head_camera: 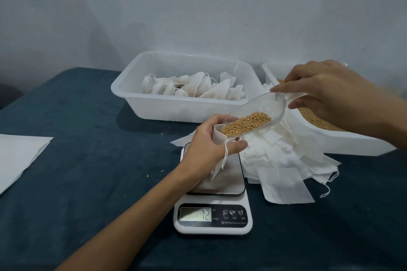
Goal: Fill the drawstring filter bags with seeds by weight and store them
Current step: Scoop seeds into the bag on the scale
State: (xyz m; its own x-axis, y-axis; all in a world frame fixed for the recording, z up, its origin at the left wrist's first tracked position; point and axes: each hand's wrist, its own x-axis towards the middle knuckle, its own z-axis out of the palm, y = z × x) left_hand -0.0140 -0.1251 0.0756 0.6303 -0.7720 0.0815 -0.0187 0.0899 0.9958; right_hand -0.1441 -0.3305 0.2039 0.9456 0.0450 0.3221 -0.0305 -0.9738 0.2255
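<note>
My left hand (206,143) grips a white drawstring filter bag (218,134) by its mouth, and the bag hangs down onto the platform of the kitchen scale (212,215). The display reads 72. My right hand (326,92) pinches the handle of a clear plastic scoop (268,105), tilted down to the left. Golden seeds (246,125) lie in the scoop's lower end, right at the bag's open mouth. A white tub (330,138) at the right holds more seeds.
A white tub (132,92) behind the scale holds several filled bags. A heap of flat bags (284,160) lies between the scale and the seed tub. A white sheet (19,156) lies at the left on the dark blue cloth. Stray seeds (163,171) dot the cloth.
</note>
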